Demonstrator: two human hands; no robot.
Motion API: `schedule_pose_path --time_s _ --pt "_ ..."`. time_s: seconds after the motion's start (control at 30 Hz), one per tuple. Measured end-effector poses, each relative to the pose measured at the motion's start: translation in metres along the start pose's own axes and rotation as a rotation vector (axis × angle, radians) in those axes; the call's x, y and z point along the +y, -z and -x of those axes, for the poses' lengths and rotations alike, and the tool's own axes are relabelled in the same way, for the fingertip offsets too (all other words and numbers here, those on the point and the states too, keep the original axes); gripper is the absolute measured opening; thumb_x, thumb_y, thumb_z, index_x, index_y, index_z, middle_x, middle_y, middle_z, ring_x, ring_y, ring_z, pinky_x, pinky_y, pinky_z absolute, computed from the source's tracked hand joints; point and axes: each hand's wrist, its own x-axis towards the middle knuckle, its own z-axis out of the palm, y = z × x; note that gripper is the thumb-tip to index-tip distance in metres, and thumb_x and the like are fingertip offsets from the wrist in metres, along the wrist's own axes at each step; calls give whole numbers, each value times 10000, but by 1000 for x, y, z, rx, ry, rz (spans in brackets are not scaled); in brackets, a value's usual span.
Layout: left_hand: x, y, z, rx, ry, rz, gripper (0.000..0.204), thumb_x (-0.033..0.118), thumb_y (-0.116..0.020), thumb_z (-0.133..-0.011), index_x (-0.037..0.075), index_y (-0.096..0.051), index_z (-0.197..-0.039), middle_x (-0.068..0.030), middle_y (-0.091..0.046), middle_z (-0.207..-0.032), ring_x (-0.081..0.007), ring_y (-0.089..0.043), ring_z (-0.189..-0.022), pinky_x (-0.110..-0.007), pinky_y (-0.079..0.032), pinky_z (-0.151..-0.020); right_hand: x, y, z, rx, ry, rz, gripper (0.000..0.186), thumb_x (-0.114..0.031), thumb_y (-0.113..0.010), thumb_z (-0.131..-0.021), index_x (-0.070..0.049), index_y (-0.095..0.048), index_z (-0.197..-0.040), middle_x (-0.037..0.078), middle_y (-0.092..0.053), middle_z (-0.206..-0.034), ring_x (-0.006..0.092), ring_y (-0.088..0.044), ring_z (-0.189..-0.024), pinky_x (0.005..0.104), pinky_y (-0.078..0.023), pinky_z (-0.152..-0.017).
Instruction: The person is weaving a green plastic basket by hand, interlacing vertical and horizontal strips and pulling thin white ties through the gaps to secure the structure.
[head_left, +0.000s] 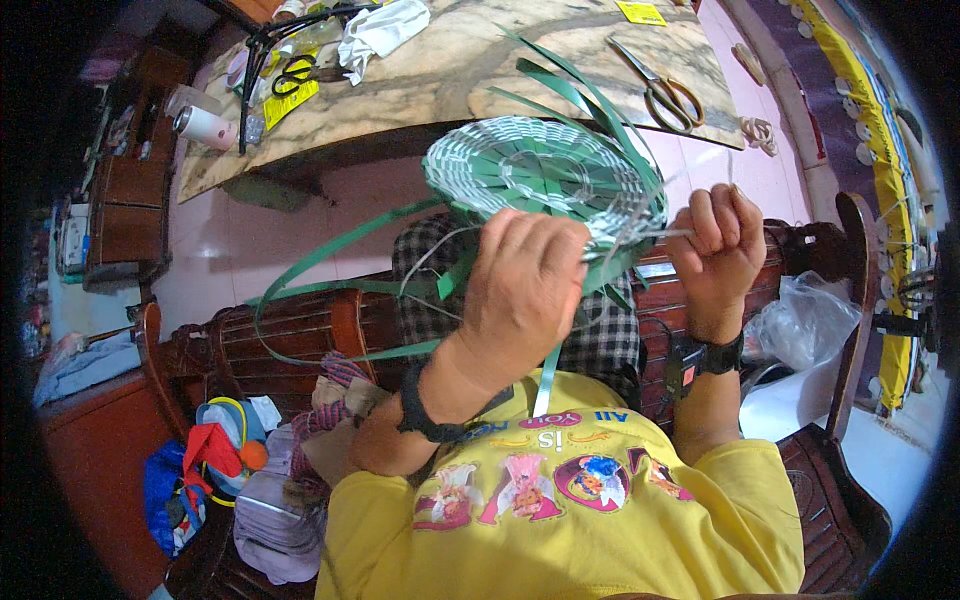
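A round, partly woven base of green and white strips (535, 165) sits above my lap, with long green strips (290, 270) trailing from it to the left and upward at the back. My left hand (525, 280) is closed on the strips at the near edge of the weave, its fingertips hidden from view. To its right, my right hand (715, 250) has curled fingers pinching a thin pale strand (680, 232) that runs toward the weave. Loose white strands cross between both hands.
A marble-topped table (470, 80) stands ahead, holding orange-handled scissors (672, 98), black-handled scissors (295, 75), a white cloth (380, 30) and a tumbler (205, 127). Bags (275, 500) lie on the wooden bench (290, 330) at my left, a clear plastic bag (800, 320) at my right.
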Motion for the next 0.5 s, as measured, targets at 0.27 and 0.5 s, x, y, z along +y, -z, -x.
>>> schedule_pose_path --time_s 0.27,0.5 --pt "18 -11 16 -58 -170 -117 343 79 -663 -703 56 -603 -1040 -75 -594 -960 -265 -590 -958 -468 -417 -917 -13 -9 30 -35 135 409 439 -273 -502 -940 -141 -348 -551 -12 -323 -449 100 -295 -394 287 -283 -366" --pt "18 -1 23 35 -175 -170 284 83 -709 -679 91 -655 -958 -51 -583 -975 -255 -563 -966 -480 -398 -929 -1 -48 41 -231 150 826 514 -291 -564 -881 -71 -376 -456 66 -402 -430 197 -403 -347 343 -286 -376"
